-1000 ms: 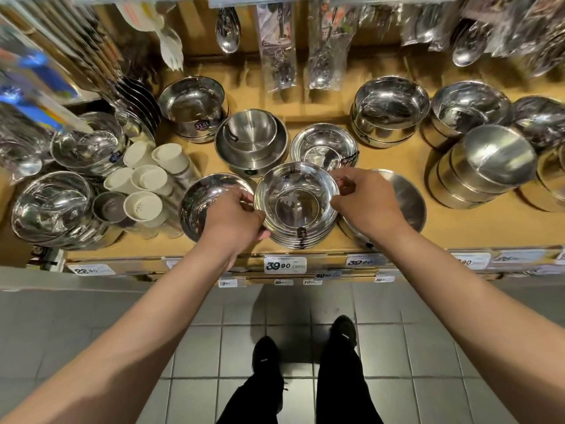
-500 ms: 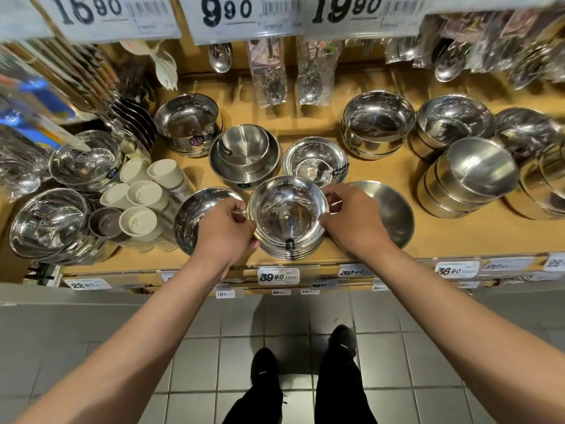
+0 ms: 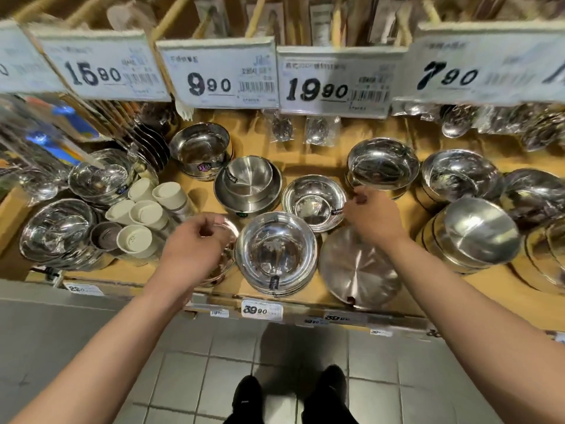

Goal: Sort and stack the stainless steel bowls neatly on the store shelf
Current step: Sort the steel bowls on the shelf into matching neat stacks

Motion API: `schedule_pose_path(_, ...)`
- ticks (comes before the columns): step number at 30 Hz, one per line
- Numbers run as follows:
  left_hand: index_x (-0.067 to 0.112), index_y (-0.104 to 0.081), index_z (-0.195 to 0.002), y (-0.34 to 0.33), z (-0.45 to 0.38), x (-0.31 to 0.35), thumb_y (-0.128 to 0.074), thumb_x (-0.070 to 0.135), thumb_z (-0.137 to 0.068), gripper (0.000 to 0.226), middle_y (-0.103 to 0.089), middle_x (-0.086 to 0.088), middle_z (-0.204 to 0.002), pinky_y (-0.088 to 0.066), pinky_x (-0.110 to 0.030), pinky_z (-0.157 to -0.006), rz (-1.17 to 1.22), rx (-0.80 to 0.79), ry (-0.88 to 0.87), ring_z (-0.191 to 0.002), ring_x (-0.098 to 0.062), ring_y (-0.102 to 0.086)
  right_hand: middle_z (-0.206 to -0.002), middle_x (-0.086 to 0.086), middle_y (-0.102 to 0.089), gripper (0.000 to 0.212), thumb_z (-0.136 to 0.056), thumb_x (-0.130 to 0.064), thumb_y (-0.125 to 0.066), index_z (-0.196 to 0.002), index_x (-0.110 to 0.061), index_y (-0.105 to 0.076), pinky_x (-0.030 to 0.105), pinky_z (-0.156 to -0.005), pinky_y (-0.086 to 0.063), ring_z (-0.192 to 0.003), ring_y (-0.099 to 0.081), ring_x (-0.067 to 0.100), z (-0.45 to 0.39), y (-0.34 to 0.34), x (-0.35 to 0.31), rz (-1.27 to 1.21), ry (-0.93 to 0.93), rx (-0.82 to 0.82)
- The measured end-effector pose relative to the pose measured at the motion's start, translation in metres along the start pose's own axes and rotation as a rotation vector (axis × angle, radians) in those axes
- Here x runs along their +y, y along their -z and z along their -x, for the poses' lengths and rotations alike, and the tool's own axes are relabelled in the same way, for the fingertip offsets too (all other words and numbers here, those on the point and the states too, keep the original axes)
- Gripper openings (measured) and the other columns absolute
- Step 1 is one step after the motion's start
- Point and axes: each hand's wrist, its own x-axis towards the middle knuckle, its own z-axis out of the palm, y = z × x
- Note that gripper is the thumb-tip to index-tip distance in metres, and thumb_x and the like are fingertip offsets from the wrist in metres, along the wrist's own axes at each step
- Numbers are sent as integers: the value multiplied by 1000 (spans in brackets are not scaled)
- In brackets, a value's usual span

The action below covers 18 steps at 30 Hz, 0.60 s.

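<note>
- At the centre of the frame, a stack of shiny steel bowls (image 3: pixel 276 252) sits near the front edge of the wooden shelf (image 3: pixel 308 154), with neither hand touching it.
- Left of that stack, the left hand (image 3: pixel 195 246) hovers with loosely curled fingers over a shallow bowl (image 3: pixel 227 240), which it largely hides; whether the fingers touch that bowl cannot be told.
- Right of centre, the right hand (image 3: pixel 374 220) reaches further back with bent fingers, close to the near rim of a deep bowl stack (image 3: pixel 382 168); whether it grips anything cannot be told.
- Just left of the right hand lies a small bowl (image 3: pixel 313 201), and below the right wrist a flat steel plate (image 3: pixel 356 270).
- Behind the central stack sits a matte nested bowl set (image 3: pixel 247 183).
- At the middle left, a cluster of white cups (image 3: pixel 143 214) stands beside more bowls.
- Across the top hang blurred price tags (image 3: pixel 218 75).
- At the right, a tilted pile of matte bowls (image 3: pixel 470 237) leans on the shelf.
- Along the bottom, grey floor tiles (image 3: pixel 189 377) and the person's black shoes (image 3: pixel 247 393) show.
</note>
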Motion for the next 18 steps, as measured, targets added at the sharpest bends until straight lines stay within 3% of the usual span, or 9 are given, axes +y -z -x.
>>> schedule_pose_path(4,28,-71,-98,-2,13,-5,-62,13,-97,17,-72,13,-76,-62,-37,-68,63,33,24,-58,-1,-64,-95,20,-70,24,-94,-15,-58,-98,5,-71,35,-76,-45,-90,-63,34,-37,-11,10,119,-31,-159)
schedule_pose_path(8,24,-70,-101,-3,25,-22,-60,5,-98,22,-70,-5,-97,-61,-26,-67,181,42,103,-85,-16,-70,-87,18,-64,26,-94,-19,-61,-89,6,-67,38,-70,-45,-86,-59,31,-48,-29,17,197,-70,-233)
schedule_pose_path(10,23,-69,-103,0,27,-30,-59,5,-99,21,-68,-6,-101,-59,-25,-67,205,43,139,-92,-18,-68,-83,18,-66,17,-87,-10,-63,-87,6,-69,37,-67,-46,-84,-63,35,-49,-34,20,134,-104,-193)
schedule_pose_path(12,22,-69,-106,4,27,-33,-59,6,-100,20,-69,-5,-105,-58,-23,-66,204,39,156,-93,-17,-68,-84,20,-72,12,-84,-3,-63,-87,4,-72,46,-75,-58,-83,-71,37,-48,-33,19,3,-159,-186)
schedule_pose_path(15,21,-69,-106,9,22,-31,-59,7,-99,19,-69,-2,-99,-59,-22,-65,194,32,144,-82,-10,-68,-83,24,-74,9,-84,-1,-64,-85,1,-73,57,-77,-61,-77,-74,39,-42,-24,13,-143,-201,-148)
schedule_pose_path(18,21,-68,-107,11,16,-19,-58,7,-100,19,-66,-2,-94,-59,-23,-66,188,-18,109,-80,-10,-65,-82,18,-74,16,-90,-2,-66,-77,-9,-73,42,-61,-65,-62,-75,27,-30,-11,3,-256,-240,-98)
